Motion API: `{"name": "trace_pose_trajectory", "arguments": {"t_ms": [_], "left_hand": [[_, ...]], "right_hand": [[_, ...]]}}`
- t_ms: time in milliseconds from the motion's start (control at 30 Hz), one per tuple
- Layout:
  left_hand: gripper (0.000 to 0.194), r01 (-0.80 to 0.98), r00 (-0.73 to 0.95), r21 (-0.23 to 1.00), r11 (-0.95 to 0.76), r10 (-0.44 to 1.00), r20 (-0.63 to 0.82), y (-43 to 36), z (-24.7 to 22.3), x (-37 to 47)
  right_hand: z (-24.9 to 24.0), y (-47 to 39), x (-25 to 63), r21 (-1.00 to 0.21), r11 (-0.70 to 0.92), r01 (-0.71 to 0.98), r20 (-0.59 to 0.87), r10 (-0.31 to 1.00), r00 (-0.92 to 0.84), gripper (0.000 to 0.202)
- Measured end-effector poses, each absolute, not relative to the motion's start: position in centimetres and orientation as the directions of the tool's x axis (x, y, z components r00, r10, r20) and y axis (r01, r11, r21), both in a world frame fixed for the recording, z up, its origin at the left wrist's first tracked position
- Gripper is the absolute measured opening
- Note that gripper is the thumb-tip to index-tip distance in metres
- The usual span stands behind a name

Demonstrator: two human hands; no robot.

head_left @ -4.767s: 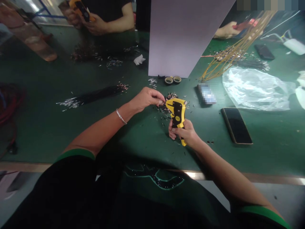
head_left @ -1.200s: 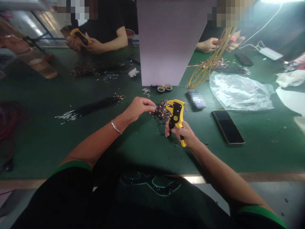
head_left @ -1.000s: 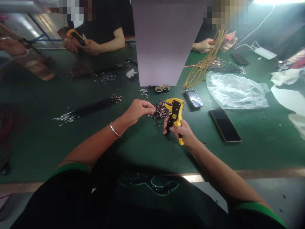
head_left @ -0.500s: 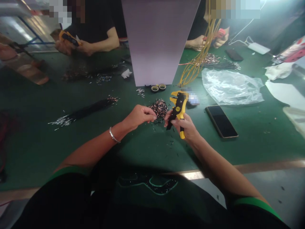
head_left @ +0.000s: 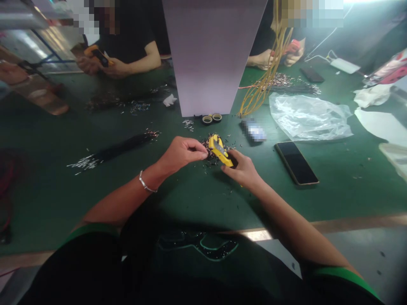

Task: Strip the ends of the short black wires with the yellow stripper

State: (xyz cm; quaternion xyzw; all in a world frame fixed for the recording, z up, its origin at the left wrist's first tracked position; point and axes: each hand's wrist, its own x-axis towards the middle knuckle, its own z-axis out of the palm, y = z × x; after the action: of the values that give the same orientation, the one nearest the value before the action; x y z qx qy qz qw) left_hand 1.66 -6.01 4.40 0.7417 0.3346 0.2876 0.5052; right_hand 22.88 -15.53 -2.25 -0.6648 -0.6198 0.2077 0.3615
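Head view: holds the yellow-and-black tool [head_left: 221, 152] in the right grip [head_left: 243, 169], closed around the lower end. Now tips that tool over to the left, against the more upright, side-on pose of 0.5 s ago, so appears foreshortened and covers part of the heap of small dark and coppery pieces [head_left: 210, 161]. Brings the tool's head close to the left grip [head_left: 181, 156], likely making for a tighter working space between the 2. Cannot tell whether the tool touches the heap or hangs just above, nor how wide the tool's mouth stands.

Pinches narrow with the left grip, fingertips at the near-left edge of the heap; cannot tell whether anything thin sits between them. Wears a silver bangle [head_left: 146, 184] just behind that grip.

Look well left of the left grip for a bundle of black wires [head_left: 121, 145], flat on the counter [head_left: 178, 207]. Find 2 small rolls [head_left: 207, 123] beyond both grips, side by side, near some scattered pale pieces [head_left: 188, 124]. Notice a dark phone [head_left: 297, 163] right of the right grip, apart from it, with a clear plastic bag [head_left: 311, 118] farther beyond.
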Motion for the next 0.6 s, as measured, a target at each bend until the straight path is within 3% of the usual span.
{"name": "trace_pose_trajectory", "arguments": {"t_ms": [133,367,467,600], "left_hand": [[0.006,0.236,0.616,0.868,-0.438,0.758,0.215,-6.7,5.8,1.3],[0.008,0.272,0.614,0.817,-0.508,0.746,0.260,-6.5,5.3,1.5],[0.008,0.279,0.611,0.797,-0.535,0.739,0.283,-6.4,5.0,1.5],[0.008,0.281,0.617,0.775,-0.565,0.726,0.305,-6.2,4.6,1.5]], "right_hand": [[-2.4,-15.9,21.9,-0.584,0.046,0.811,0.199,0.976,0.088,0.043],[-2.1,-16.5,20.4,-0.333,0.218,0.917,0.201,0.967,-0.157,0.027],[-1.8,-16.7,20.5,-0.318,0.262,0.911,0.196,0.959,-0.207,0.026],[-1.8,-16.6,20.9,-0.411,0.296,0.862,0.236,0.948,-0.213,0.023]]}}
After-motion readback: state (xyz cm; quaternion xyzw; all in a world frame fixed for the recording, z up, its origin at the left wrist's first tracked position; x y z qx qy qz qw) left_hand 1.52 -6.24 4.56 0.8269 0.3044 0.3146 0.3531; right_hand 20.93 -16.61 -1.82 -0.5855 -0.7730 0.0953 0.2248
